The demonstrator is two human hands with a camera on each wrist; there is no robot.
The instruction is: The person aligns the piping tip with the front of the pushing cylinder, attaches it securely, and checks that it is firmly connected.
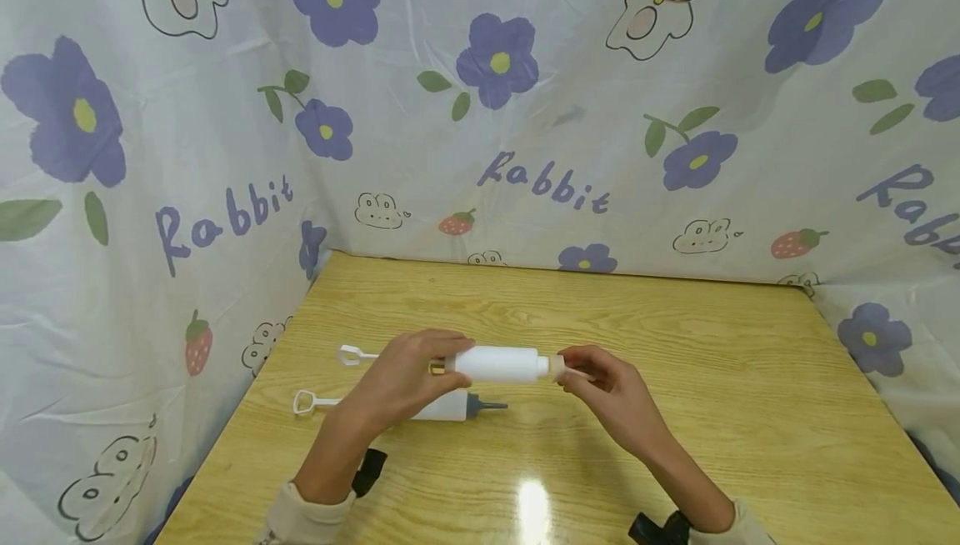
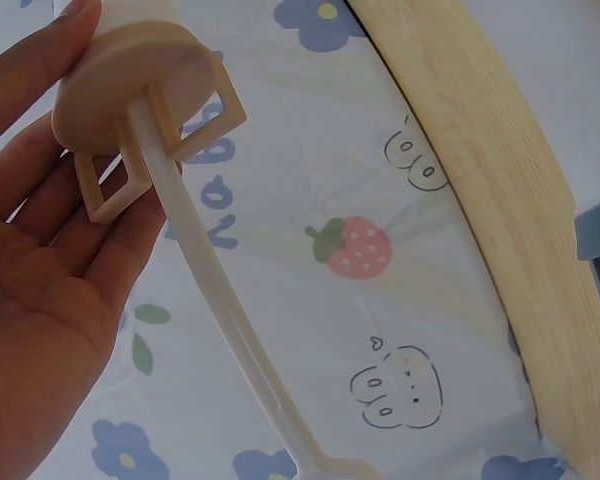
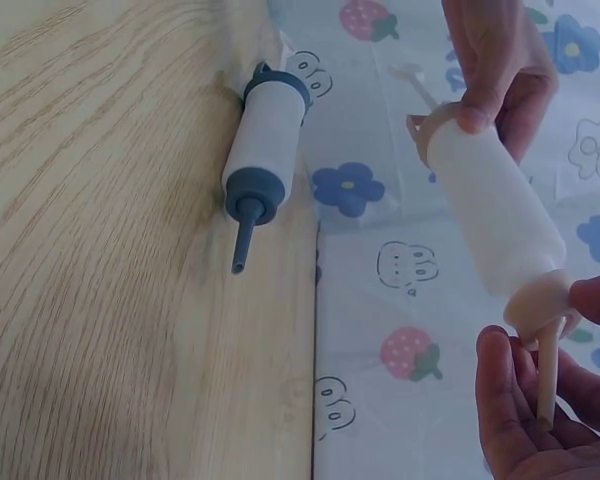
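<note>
A white piping syringe is held level above the table, between both hands. My left hand grips its beige collar end; in the left wrist view that collar has two side loops, and a white plunger rod runs out of it. At the other end, my right hand pinches the beige nozzle cap between thumb and fingers. Its thin spout points away from the barrel. In the head view a short white neck shows between barrel and cap.
A second white syringe with blue-grey ends lies on the wooden table, partly behind my left hand in the head view. Its white pull handle points left. Patterned cloth hangs behind the table and along its sides.
</note>
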